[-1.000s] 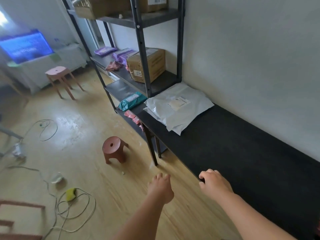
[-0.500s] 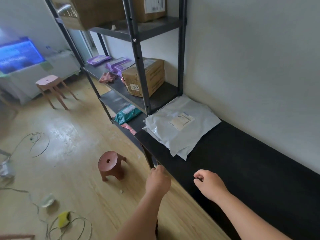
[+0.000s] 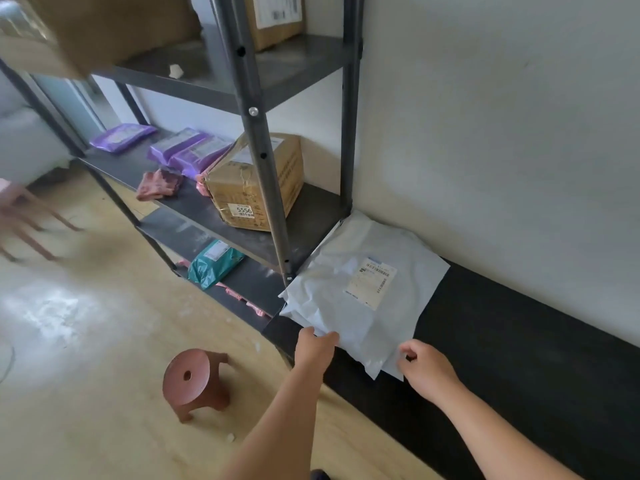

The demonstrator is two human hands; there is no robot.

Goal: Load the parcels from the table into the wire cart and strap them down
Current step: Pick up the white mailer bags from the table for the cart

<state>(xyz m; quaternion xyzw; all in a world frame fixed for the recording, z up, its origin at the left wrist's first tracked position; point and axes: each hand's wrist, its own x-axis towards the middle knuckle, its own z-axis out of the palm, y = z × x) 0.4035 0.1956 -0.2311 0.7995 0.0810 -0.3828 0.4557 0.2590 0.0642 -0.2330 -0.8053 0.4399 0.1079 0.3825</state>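
Left hand [image 3: 316, 348]: at 6 o'clock and nearest, forearm reaching in from the bottom edge. Its fingers curl onto the near left edge of the white parcels [image 3: 360, 306] and grip it.
Right hand [image 3: 426, 368]: at 5 o'clock, over the black table [image 3: 519, 362]. Its fingers are curled and its thumb and forefinger are at the parcels' near corner. Whether they pinch the plastic cannot be told.
Brown stool [image 3: 194, 380]: at 7 o'clock on the wooden floor, just left of the left forearm, round seat with a hole in the middle.
White parcels: just past both hands at 5 o'clock. They are flat plastic mailers stacked on the table's left end, and their far corner touches the foot of the metal rack [image 3: 258, 140]. The top one carries a paper label [image 3: 371, 283].
Black table: runs along the wall from 6 o'clock out to 4 o'clock.
Teal parcel [image 3: 213, 263]: at 9 o'clock, on the rack's low shelf.
Cardboard box [image 3: 230, 194]: at 11 o'clock on the middle shelf, partly behind the rack's front post, with a sticker showing "5556".
Purple parcels [image 3: 194, 152]: at 10 o'clock, farther along the same shelf, beyond a crumpled pink bundle [image 3: 159, 183].
Top shelf: two more cardboard boxes at 11 to 12 o'clock, cut off by the upper edge.
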